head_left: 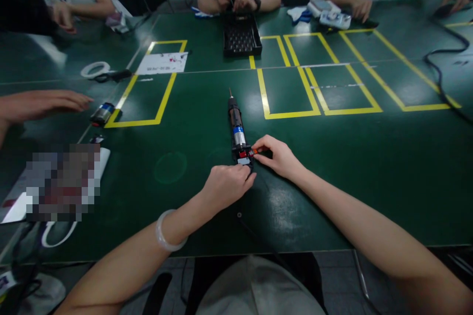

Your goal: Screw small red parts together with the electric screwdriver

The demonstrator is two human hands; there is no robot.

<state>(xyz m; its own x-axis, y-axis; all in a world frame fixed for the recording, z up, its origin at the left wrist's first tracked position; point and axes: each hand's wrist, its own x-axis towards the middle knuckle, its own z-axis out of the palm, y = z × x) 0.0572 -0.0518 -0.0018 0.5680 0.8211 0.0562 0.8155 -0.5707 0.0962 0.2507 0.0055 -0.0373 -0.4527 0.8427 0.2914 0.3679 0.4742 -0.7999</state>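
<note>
An opened electric screwdriver (237, 125) lies on the green table in front of me, its bit pointing away and its silver and blue motor exposed. My left hand (226, 184) is closed around its near end, and the fingers cover part of that end. From the right side, my right hand (278, 158) pinches a small red-orange piece (254, 152) beside the screwdriver's rear section. Too small to make out is what kind of piece it is, or whether it is attached. Red and pale parts show between the two hands.
Yellow tape outlines (291, 117) mark the table. A black tray (242, 51) stands at the far side before a co-worker. To the left are a motor-like part (102, 114), a tape roll (95, 69), a paper sheet (162, 63) and another person's hand (48, 104).
</note>
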